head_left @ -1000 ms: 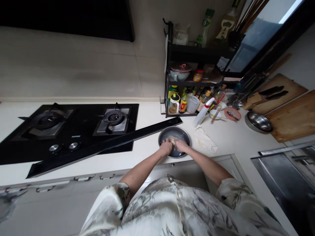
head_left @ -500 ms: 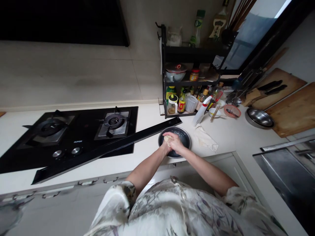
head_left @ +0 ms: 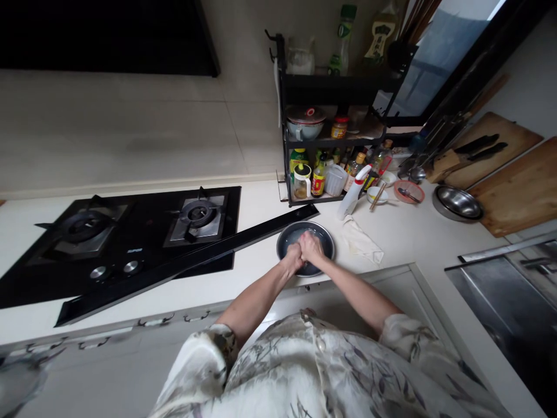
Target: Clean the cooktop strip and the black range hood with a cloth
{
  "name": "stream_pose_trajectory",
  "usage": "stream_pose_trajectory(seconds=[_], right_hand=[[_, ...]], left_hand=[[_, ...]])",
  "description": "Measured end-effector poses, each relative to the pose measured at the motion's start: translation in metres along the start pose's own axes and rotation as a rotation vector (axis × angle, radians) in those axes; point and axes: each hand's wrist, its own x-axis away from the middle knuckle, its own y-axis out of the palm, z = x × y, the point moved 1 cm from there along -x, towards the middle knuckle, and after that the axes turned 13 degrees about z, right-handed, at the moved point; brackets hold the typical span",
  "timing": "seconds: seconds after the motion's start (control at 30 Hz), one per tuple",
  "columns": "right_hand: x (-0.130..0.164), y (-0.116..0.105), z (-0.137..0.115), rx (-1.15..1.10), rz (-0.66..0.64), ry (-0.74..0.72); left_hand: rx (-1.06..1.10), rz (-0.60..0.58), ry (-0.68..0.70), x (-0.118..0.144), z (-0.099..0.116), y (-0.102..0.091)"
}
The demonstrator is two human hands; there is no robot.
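I see a round metal pan (head_left: pixel 324 242) on the pale bench (head_left: pixel 261 200), near its front edge. My two hands meet over the pan's middle. The left hand (head_left: pixel 294 256) and the right hand (head_left: pixel 311 248) are pressed against each other, fingers curled inward. In this view I cannot tell what, if anything, is enclosed between them; the hands cover it. Both forearms reach forward from patterned sleeves at the bottom of the view.

Just right of the pan lies a crumpled white cloth (head_left: pixel 362 244). A long black strip (head_left: pixel 187 262) lies diagonally on the bench, its right end just beside the pan's rear left rim and its left part crossing the front of the black gas hob (head_left: pixel 108 232).

Behind the pan stands a black condiment rack (head_left: pixel 335 116) carrying bottles and jars. A white spray bottle (head_left: pixel 354 194) leans near its right foot. Further right sit a small white bowl (head_left: pixel 376 195), a pink dish (head_left: pixel 409 191) and a steel bowl (head_left: pixel 456 203). Two wooden cutting boards (head_left: pixel 517 191) lean at the far right, with a knife block (head_left: pixel 448 165) in front of them.
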Motion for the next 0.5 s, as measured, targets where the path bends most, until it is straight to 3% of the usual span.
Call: stream_pose_trajectory(seconds=[0.13, 0.27, 0.37, 0.5], right_hand=[[-0.017, -0.011, 0.029, 0.143, -0.114, 0.023], [-0.018, -0.016, 0.048, 0.226, -0.233, -0.062], [-0.012, -0.009, 0.050, 0.258, -0.376, -0.143], [0.000, 0.013, 0.043, 0.286, -0.531, -0.164]], left_hand=[[-0.339, -0.071, 0.099, 0.000, 0.014, -0.013], [-0.668, -0.115, 0.394, 0.002, 0.027, -0.034], [-0.916, -0.143, 0.589, 0.001, 0.026, -0.039], [-1.205, -0.231, 0.708, -0.004, 0.013, -0.031]])
